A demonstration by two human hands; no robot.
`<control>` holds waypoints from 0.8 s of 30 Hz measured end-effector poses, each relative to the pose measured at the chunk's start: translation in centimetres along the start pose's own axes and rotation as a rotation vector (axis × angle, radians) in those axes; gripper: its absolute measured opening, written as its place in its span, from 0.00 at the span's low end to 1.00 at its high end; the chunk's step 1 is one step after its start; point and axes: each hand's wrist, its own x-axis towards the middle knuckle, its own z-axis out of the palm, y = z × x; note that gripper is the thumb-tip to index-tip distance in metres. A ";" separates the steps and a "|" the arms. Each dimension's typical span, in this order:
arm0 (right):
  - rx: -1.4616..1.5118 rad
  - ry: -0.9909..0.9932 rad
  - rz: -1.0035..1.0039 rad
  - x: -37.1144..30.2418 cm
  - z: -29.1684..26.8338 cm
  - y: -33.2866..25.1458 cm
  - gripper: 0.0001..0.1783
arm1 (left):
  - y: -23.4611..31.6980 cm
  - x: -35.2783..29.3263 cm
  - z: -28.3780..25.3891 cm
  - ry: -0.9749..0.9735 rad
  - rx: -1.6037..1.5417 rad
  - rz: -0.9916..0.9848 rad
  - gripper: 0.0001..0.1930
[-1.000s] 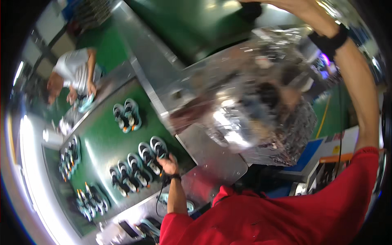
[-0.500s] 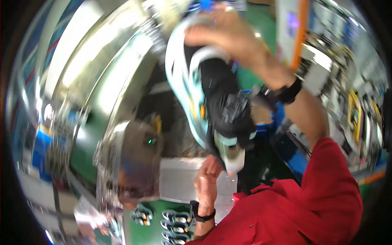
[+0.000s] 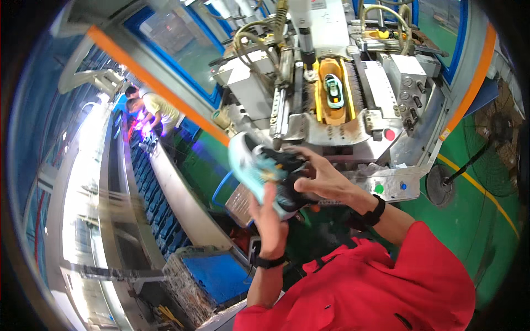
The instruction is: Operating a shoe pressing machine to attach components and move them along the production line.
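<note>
A mint-green, white and black sneaker (image 3: 247, 163) is tilted between my two hands, in front of the machine. My left hand (image 3: 269, 227) presses on its side from below, fingers pointing up along it. From the right, my right hand (image 3: 329, 179) grips the black upper, with the thumb on the near side. Blur and the hands conceal part of the shoe. Another sneaker (image 3: 334, 91) of similar colours sits in a yellow-sided cradle (image 3: 334, 117) inside the machine, beyond my hands.
The machine (image 3: 345, 137) has a red button (image 3: 390, 134), a green button (image 3: 379, 188) and hoses. Leftward runs a long conveyor (image 3: 157, 204), with people (image 3: 157, 105) at its far end. A blue-topped box (image 3: 215, 275) stands near it. A floor fan (image 3: 491, 138) is at right.
My view has swung from a bench with several shoes to the machine. The sneaker is lower in the picture, and my left hand now lies along its side.
</note>
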 end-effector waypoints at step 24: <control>-0.904 1.098 0.221 7.2 -33.4 -0.4 0.33 | -24.9 36.9 23.1 -0.251 0.536 -0.290 0.19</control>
